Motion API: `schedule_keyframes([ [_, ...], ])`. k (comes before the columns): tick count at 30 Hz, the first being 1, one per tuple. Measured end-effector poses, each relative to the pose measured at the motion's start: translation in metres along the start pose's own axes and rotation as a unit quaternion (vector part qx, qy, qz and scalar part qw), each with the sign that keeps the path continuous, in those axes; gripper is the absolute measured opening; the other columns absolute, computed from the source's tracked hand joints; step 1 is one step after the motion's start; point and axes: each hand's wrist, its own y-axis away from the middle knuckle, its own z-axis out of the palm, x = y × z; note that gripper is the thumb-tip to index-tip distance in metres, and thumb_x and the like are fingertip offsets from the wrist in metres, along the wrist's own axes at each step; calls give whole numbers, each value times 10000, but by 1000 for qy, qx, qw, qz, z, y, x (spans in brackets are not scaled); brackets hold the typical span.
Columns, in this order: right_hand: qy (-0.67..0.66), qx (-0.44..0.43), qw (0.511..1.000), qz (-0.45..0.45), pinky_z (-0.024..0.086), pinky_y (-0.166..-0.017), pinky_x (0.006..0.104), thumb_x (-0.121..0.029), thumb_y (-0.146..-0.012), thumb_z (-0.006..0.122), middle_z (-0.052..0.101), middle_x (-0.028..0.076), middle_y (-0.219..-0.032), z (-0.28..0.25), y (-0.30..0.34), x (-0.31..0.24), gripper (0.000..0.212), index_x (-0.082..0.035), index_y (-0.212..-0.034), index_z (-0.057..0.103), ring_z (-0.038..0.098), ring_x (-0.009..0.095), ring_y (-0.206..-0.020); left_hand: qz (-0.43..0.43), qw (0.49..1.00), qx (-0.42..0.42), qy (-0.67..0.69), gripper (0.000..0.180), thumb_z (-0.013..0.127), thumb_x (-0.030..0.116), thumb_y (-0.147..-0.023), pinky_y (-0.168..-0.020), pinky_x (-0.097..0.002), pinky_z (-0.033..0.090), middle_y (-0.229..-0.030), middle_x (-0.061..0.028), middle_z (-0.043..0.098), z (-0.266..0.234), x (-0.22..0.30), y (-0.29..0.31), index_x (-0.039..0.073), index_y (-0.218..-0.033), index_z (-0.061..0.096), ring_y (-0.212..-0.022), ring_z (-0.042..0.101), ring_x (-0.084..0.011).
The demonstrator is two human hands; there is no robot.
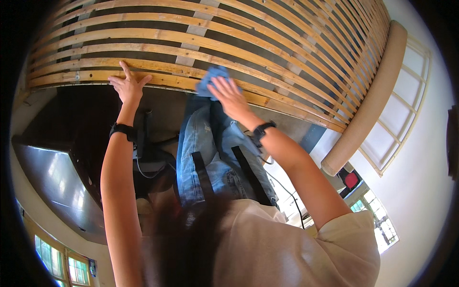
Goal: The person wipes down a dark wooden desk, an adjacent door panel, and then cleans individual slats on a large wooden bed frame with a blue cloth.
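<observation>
A bed base of light wooden slats [158, 34] spans the upper part of the view. At its near edge, on the left, my left hand [128, 88] rests with fingers spread and nothing in it. Farther right, my right hand [230, 99] holds a crumpled blue cloth [204, 85] against the nearest slats. The fingers of that hand lie over the cloth, slightly blurred, and hide part of it. Each wrist wears a black band.
A rolled brown mat [370, 98] lies across the right end of the slats, beside a pale lattice frame [404, 95] at the white wall. Dark glossy furniture [60, 179] stands at the left. Below the slat edge are my jeans [193, 143] and a thin dark cable [292, 195].
</observation>
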Motion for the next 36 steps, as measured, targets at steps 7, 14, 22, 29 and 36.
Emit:
schedule_keyframes([
  [7,24,-3,972,236,223,-1036,416,116,-678,412,239,171,-1376,9,165,109,667,-60,-1311,295,231,320,-1276,9,1000,10,-13,1085,535,693,-638,-991,-474,243,-1213,-507,78,7,-7,-8,129,-1380,-19,-1179,199,-570],
  [14,-176,154,952,199,224,-1034,405,190,-622,414,281,181,-1348,-18,83,55,725,-101,-1284,365,243,361,-1253,2,999,-53,-3,904,571,513,-727,-1039,-443,145,-1347,-350,64,-13,29,7,149,-1381,63,-1272,116,-439],
  [22,-43,62,993,95,175,-1057,402,-4,-727,500,323,65,-1349,14,85,36,591,-167,-1279,366,250,237,-1269,296,942,-18,160,658,531,250,-776,-1053,-390,163,-1385,-233,154,-3,202,140,-42,-1303,264,-1288,146,-360],
  [29,22,55,972,229,218,-1035,420,28,-724,474,277,130,-1367,29,273,165,627,-143,-1309,328,264,301,-1260,253,960,-41,114,891,547,504,-753,-1054,-436,105,-1370,-297,112,33,294,196,-85,-1312,180,-1291,78,-408],
  [36,-50,122,897,422,243,-1018,412,82,-706,436,298,165,-1346,41,424,281,615,-101,-1286,343,299,341,-1227,141,976,-118,-116,1271,536,759,-565,-1030,-514,30,-1337,-377,-19,34,337,195,-143,-1297,20,-1260,-44,-489],
])
